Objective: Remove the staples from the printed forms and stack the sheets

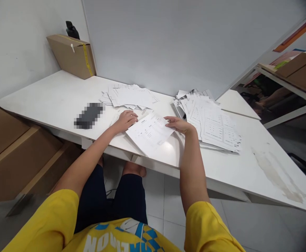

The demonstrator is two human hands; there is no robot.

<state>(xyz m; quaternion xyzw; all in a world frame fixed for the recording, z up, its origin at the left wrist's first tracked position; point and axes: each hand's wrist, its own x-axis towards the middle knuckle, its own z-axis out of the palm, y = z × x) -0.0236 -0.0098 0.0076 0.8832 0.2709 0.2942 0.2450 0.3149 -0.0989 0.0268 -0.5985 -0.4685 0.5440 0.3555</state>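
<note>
A printed sheet of paper [151, 134] lies at a slant near the front edge of the white table, its lower corner reaching the edge. My left hand [126, 120] is at its upper left edge, fingers curled and thumb close to them against the paper. On the opposite side, my right hand [178, 125] pinches the sheet's right edge between thumb and fingers. Behind my left hand is a loose stack of papers [132, 96]. To the right of my right hand spreads a larger, untidy pile of printed sheets [213, 120].
A blurred-out dark object [89, 115] lies left of my left hand. A cardboard box [72, 56] with yellow tape stands at the back left, a dark bottle [72, 30] behind it. More cardboard boxes [24, 157] sit below left. A whitish-framed rack [281, 87] stands at right.
</note>
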